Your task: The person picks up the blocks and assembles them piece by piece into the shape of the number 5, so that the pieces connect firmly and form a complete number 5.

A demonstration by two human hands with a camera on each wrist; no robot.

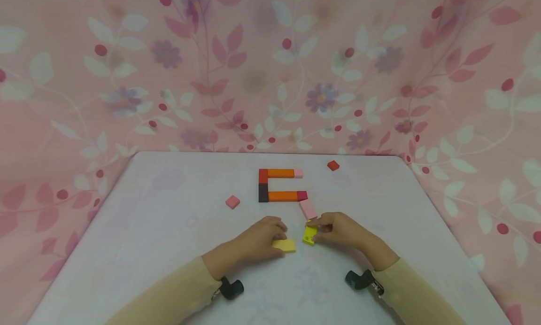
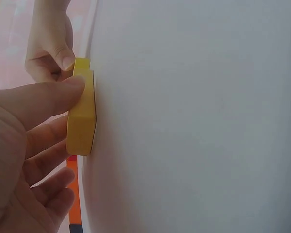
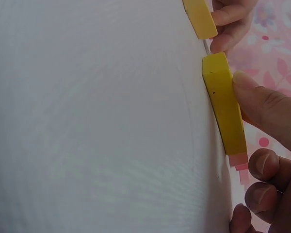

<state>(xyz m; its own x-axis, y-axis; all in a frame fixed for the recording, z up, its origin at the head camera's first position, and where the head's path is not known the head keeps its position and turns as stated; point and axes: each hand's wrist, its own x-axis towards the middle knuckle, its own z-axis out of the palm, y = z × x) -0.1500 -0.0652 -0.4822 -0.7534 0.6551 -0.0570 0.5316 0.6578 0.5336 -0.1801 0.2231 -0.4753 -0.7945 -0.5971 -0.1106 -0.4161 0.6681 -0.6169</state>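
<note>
My left hand (image 1: 261, 238) pinches a pale yellow block (image 1: 288, 245) between thumb and fingers, low over the white table. That pale yellow block (image 2: 81, 133) fills the middle of the grip in the left wrist view. Across from it, my right hand (image 1: 343, 229) holds a bright yellow block (image 1: 309, 236) by its side. Its thumb presses the bright yellow block (image 3: 224, 104) in the right wrist view; the index finger is mostly hidden there. One end of the bright yellow block meets a tilted pink block (image 1: 308, 209). A small gap separates the two yellow blocks.
Beyond my hands, orange blocks (image 1: 281, 173), a red block (image 1: 263, 175), a dark block (image 1: 263, 193), a crimson block (image 1: 302, 195) and a light pink block (image 1: 298, 174) form an angular line. A loose pink block (image 1: 233, 202) lies left, a red one (image 1: 333, 165) far right.
</note>
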